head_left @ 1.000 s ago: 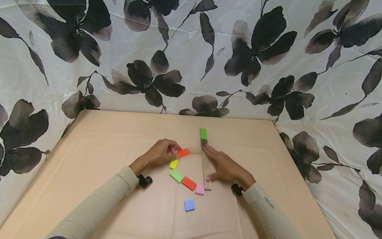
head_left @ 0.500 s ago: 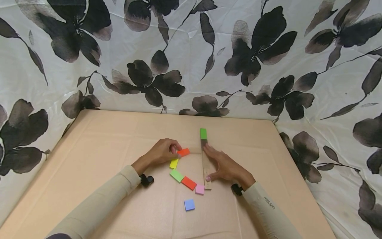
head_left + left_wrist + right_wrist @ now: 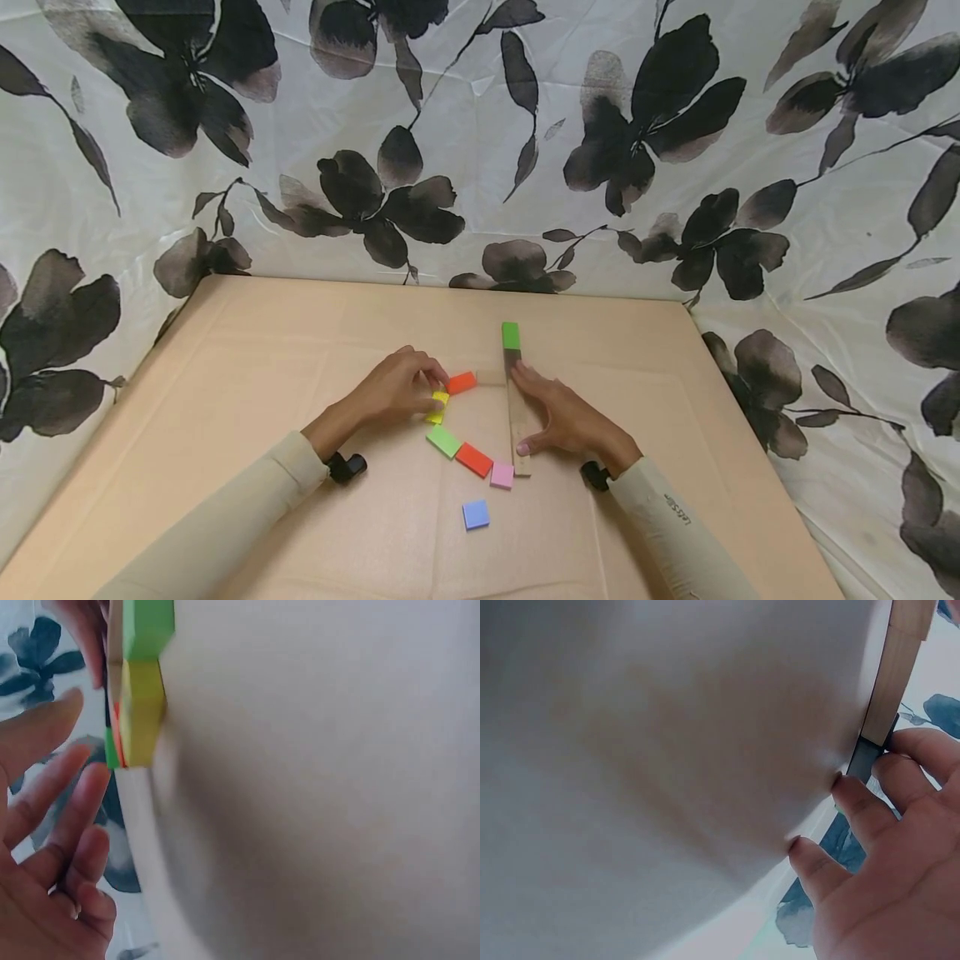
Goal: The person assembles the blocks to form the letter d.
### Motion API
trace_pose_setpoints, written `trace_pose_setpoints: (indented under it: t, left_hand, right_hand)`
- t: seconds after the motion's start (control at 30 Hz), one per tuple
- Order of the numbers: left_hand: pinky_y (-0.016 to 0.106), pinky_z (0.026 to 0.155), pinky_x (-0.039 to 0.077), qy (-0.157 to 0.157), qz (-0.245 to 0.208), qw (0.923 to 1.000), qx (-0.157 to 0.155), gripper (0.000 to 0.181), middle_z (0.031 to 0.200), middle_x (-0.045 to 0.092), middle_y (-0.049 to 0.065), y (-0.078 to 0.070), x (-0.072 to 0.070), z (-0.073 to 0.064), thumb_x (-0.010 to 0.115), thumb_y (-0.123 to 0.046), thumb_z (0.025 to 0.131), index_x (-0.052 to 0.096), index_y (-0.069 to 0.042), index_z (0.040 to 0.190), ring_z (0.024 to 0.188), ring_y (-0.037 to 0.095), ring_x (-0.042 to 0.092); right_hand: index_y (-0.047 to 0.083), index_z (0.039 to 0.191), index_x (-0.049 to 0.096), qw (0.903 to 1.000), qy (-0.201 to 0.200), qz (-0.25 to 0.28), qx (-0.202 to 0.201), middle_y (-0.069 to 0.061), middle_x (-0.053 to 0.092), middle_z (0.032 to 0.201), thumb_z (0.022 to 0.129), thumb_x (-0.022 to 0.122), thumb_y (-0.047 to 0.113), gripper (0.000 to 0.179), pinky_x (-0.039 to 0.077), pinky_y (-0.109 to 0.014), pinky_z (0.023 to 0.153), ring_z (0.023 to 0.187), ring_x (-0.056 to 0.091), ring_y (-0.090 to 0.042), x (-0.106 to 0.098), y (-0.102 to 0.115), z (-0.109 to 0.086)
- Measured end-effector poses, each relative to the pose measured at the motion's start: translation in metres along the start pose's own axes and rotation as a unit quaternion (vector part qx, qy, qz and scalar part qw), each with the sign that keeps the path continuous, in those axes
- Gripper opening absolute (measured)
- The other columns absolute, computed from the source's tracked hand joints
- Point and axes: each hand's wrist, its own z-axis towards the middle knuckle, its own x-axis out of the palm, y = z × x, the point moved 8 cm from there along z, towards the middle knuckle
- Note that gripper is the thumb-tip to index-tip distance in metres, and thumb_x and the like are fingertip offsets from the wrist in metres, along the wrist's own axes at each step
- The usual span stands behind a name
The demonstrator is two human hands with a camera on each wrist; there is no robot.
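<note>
In the head view my left hand hovers beside the yellow block, its thumb partly covering it. The left wrist view shows the fingers spread and loosely bent, holding nothing, apart from the yellow block. My right hand lies along a straight column of blocks, its fingers and thumb at the right side of the plain wooden part. A dark block and a green block top that column. In the right wrist view, fingers lie close to the dark block.
Left of the column runs a curve: a pale wooden block, orange-red block, yellow block, light green block, second orange-red block and pink block. A blue block lies apart on the beige tabletop. Floral cloth hangs behind.
My left hand has let go of the upper orange-red block and moved slightly left and down to the yellow block. My right hand and the blocks look unmoved.
</note>
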Motion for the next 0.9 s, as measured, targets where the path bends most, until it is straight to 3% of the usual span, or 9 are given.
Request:
trace_pose_setpoints:
  t: [0.2, 0.33, 0.57, 0.9]
  left_hand:
    - [0.031, 0.084, 0.049, 0.039, 0.009, 0.9973, 0.062, 0.035, 0.103, 0.077, -0.003, -0.024, 0.006, -0.024, 0.097, -0.015, 0.074, 0.082, -0.016, 0.105, 0.101, 0.023, 0.059]
    - [0.028, 0.082, 0.05, 0.056, 0.04, 0.9954, 0.067, 0.037, 0.103, 0.076, -0.004, -0.028, 0.014, -0.032, 0.098, -0.013, 0.073, 0.083, -0.017, 0.106, 0.102, 0.019, 0.057]
    - [0.028, 0.08, 0.047, 0.057, 0.12, 0.9889, 0.067, 0.032, 0.096, 0.069, -0.004, -0.028, 0.022, -0.032, 0.099, -0.02, 0.073, 0.086, -0.02, 0.102, 0.097, 0.012, 0.049]
    - [0.028, 0.081, 0.043, 0.055, 0.147, 0.9847, 0.076, 0.027, 0.09, 0.064, -0.006, -0.03, 0.022, -0.029, 0.099, -0.025, 0.074, 0.085, -0.021, 0.097, 0.093, 0.011, 0.045]
  right_hand:
    - [0.017, 0.171, 0.019, 1.0, -0.001, -0.001, -0.001, -0.005, 0.011, 0.18, 0.073, 0.095, 0.047, 0.127, 0.011, -0.061, 0.132, 0.167, 0.013, -0.031, -0.001, 0.002, 0.0]
    - [0.018, 0.171, 0.018, 1.0, 0.001, -0.002, 0.001, -0.004, 0.01, 0.18, 0.073, 0.095, 0.048, 0.128, 0.011, -0.061, 0.132, 0.167, 0.012, -0.03, 0.0, 0.002, 0.0]
    - [0.016, 0.171, 0.019, 1.0, 0.002, 0.004, -0.001, -0.006, 0.01, 0.18, 0.073, 0.095, 0.047, 0.128, 0.011, -0.061, 0.132, 0.167, 0.012, -0.032, 0.0, 0.002, 0.0]
    - [0.015, 0.171, 0.02, 1.0, -0.002, 0.007, -0.006, -0.007, 0.013, 0.18, 0.074, 0.095, 0.045, 0.126, 0.011, -0.061, 0.132, 0.167, 0.014, -0.032, 0.0, 0.002, -0.001]
